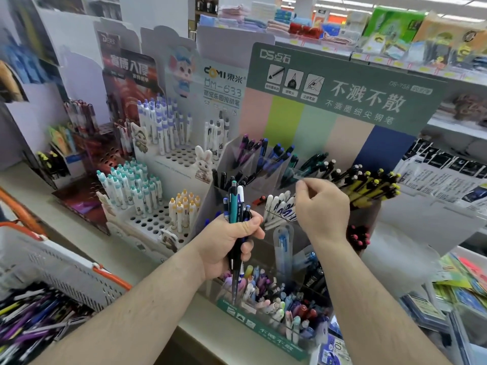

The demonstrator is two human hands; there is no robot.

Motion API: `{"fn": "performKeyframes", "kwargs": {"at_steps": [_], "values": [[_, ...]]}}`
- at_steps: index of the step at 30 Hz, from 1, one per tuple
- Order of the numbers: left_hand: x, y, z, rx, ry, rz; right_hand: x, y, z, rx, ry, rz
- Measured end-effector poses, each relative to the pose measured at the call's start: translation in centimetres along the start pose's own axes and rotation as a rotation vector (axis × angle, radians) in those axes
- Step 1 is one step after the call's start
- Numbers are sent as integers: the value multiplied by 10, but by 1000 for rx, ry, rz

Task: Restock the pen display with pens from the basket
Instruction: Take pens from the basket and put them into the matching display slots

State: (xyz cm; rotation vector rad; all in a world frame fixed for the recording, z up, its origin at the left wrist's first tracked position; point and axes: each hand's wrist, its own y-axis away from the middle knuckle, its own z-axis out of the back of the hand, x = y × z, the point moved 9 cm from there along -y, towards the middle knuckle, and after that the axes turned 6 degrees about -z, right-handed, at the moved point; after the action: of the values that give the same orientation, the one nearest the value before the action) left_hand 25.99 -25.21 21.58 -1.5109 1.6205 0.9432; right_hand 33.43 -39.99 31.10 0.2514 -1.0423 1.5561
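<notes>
Upright in the left hand (226, 243), a bundle of mixed pens (235, 206) in teal, white, dark blue and black is sitting with its clicker ends pointing up and its tips reaching down toward the front compartments. The left grip is closing around that bundle, fingers and thumb curling about the barrels. The right hand (322, 209) is hovering just to the right, above the middle tier, with thumb and forefinger drawn together near the top of a clear compartment wall; whether they are pinching anything cannot be told, as the fingertips are turning away from the camera.

Both hands are working over the tiered clear-plastic pen display with a grey-green header card (342, 83) printed with white characters and pastel stripes. Its back row is carrying dark blue and black pens leaning in slanted pockets, its right side is holding yellow-and-black pens (374, 184), and white pens with blue print (280, 208) are lying just beside the right hand. The lowest tier is holding a jumble of pastel pens (266, 296).

Left of it, a white perforated pen stand (155, 222) is showing rows of teal-capped and yellow-capped white pens standing in holes. At the lower left, a pale grey plastic basket with orange handles (66, 267) is resting beside the beige surface (87, 233), with loose purple, black and yellow pens heaped inside.
</notes>
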Motion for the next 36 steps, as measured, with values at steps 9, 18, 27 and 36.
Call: {"fn": "performKeyframes", "kwargs": {"at_steps": [9, 18, 27, 36], "values": [[6, 4, -12, 145, -111, 28, 24, 56, -43, 776, -356, -244], [16, 3, 4, -83, 5, 29, 9, 61, -34, 589, -431, -269], [9, -4, 50, -251, -42, -21, -38, 46, 3, 137, -778, -604], [-8, -21, 8, 0, 288, -81, -46, 44, 14, -74, -871, -685]]}}
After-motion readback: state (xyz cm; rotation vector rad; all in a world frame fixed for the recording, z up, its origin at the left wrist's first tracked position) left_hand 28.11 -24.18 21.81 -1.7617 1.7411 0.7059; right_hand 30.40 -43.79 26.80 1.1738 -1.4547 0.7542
